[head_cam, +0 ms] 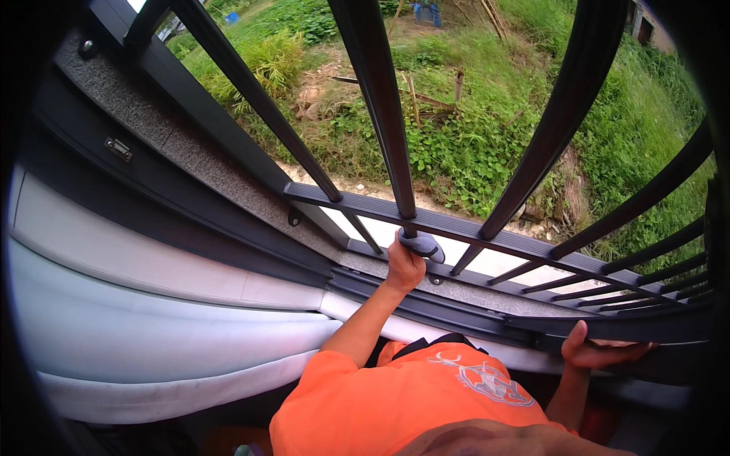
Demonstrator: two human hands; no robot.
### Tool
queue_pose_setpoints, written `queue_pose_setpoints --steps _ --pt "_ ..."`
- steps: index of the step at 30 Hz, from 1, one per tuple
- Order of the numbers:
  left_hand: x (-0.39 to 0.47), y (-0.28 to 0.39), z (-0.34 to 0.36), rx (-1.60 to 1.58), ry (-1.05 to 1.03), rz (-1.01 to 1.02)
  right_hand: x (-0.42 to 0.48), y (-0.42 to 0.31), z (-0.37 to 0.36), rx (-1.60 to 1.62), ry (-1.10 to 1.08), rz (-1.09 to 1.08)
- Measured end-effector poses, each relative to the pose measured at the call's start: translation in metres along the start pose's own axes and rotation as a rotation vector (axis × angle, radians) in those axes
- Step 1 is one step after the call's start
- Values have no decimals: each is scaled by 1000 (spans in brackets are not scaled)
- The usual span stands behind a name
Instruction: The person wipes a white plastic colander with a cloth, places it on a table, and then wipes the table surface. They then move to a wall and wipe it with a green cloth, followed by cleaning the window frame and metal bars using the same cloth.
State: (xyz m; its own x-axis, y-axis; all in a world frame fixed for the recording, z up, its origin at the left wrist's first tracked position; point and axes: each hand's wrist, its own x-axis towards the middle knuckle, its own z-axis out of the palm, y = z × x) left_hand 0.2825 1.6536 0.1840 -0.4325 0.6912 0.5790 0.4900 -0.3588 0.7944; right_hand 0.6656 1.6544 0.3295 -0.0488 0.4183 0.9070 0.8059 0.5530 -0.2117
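Note:
My left hand (406, 265) grips a grey cloth (421, 245) and presses it around a dark metal bar, just under the horizontal rail (445, 227) of the window guard. The cloth's loose end sticks out to the right of the bar. At the lower right, my right hand (587, 350) holds the edge of a dark window sash (621, 329). Its thumb points up over the frame while the fingers stretch to the right along the lower edge. Several thick vertical bars (379, 102) rise from the rail and look bent towards the rim.
Below the guard runs a speckled stone sill (376, 266) beside the dark sliding track (433, 310). A pale padded surface (171, 336) lies at left, under a white ledge (142, 245). A small metal catch (118, 149) sits on the dark frame. Outside are green plants (467, 154).

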Motion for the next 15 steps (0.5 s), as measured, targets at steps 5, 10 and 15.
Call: queue_pose_setpoints --steps 5,10,15 --pt "-34 4 -30 106 133 -372 1 0 1 -1 15 -8" --pt "-15 52 -78 -552 711 -665 7 -6 3 -1 33 -32" --pt "-5 66 -101 -507 625 -334 7 -8 5 42 57 -10"
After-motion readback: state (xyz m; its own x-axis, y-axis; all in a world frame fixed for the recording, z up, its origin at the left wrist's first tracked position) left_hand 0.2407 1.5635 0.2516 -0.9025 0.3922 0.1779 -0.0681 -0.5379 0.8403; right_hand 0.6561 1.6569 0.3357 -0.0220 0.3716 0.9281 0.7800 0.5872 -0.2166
